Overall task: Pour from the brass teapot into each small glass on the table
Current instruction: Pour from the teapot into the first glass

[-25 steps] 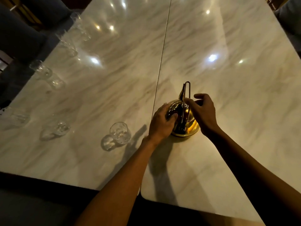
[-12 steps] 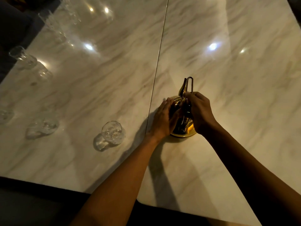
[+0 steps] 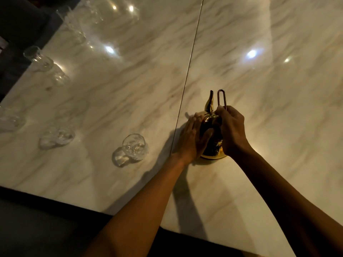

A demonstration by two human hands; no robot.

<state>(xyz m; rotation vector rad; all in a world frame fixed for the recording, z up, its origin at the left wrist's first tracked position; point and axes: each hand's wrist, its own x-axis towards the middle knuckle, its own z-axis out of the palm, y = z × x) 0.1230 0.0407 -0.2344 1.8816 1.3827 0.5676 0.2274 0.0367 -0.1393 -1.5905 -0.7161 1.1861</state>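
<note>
We note the teapot [image 3: 210,125] standing by the table's [image 3: 278,164] centre seam, right hand [image 3: 232,130] curled round its handle [image 3: 218,100], left hand [image 3: 193,138] flat against it. The glasses [image 3: 134,147] look unfilled; all pouring remains.

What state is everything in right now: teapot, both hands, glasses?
Brass teapot with wire loop handle: upright on the white marble table, handle raised.
Left hand: fingers laid against the teapot's side.
Right hand: grips the handle.
Nearest small clear glass: upright, fill unclear.
Other small clear glasses: standing along the left, blurred.
</note>
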